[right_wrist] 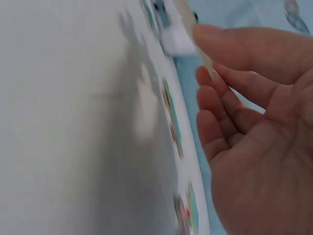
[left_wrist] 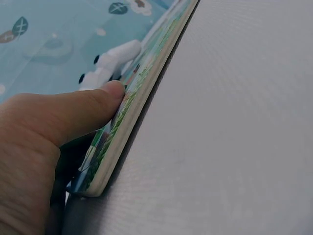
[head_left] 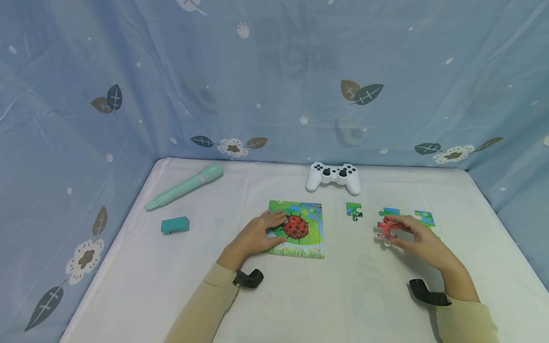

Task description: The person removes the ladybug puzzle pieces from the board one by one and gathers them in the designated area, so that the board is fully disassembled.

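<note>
The ladybug puzzle board lies flat on the white table. My left hand rests over its left side with the fingers spread. In the left wrist view the thumb lies on the board's printed face beside its pale edge. My right hand holds a red spotted puzzle piece above the table, pinched between thumb and fingers. The right wrist view shows that piece edge-on. Loose puzzle pieces lie nearby: one left of the right hand, another beyond it.
A white game controller lies behind the board. At the left are a mint-green pen-shaped object and a small teal block. Blue patterned cloth stands behind the table and at its sides.
</note>
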A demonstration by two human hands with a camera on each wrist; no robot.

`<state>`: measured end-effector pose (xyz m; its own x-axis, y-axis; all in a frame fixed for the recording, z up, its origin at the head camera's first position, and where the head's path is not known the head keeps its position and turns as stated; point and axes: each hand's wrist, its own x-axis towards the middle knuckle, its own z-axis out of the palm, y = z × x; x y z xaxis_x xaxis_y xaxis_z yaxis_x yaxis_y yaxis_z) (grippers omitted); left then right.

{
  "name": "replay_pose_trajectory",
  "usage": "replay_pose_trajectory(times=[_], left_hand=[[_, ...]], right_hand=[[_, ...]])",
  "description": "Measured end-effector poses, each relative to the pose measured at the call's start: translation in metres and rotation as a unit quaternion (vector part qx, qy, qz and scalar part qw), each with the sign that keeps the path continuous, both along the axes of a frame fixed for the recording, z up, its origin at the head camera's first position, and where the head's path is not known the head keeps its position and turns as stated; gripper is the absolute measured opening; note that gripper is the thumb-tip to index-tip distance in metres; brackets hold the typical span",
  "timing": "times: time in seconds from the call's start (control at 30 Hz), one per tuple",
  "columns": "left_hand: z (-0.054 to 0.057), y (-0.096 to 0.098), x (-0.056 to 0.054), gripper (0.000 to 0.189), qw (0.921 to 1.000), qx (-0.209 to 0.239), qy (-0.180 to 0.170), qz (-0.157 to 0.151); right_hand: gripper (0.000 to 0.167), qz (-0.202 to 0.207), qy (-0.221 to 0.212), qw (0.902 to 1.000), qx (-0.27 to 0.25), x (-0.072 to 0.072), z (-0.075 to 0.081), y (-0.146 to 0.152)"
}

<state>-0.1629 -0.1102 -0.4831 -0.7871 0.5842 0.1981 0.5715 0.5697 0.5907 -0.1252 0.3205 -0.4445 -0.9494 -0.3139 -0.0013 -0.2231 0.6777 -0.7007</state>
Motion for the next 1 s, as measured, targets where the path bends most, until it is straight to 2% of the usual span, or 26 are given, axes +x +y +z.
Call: replay_pose_trajectory(times=[0.17,0.27,0.57,1.0], left_hand=[[0.000,0.000,0.001,0.063,0.9998,-0.006,-0.017,0.011],[-0.001,0.000,0.001,0.064,0.9996,-0.010,-0.022,0.013],[0.000,0.000,0.000,0.063,0.9998,-0.006,-0.017,0.007],[0.001,0.000,0.001,0.064,0.9993,-0.011,-0.033,0.016]], right_hand=[[0.054,0.000,-0.014,0.9999,0.010,0.004,-0.003,0.020],[0.054,0.007,-0.006,0.9999,0.009,0.006,-0.006,0.026],[0.047,0.024,0.033,0.9990,0.016,0.009,-0.013,0.027],[0.051,0.019,0.035,0.9988,0.027,0.008,-0.012,0.027]])
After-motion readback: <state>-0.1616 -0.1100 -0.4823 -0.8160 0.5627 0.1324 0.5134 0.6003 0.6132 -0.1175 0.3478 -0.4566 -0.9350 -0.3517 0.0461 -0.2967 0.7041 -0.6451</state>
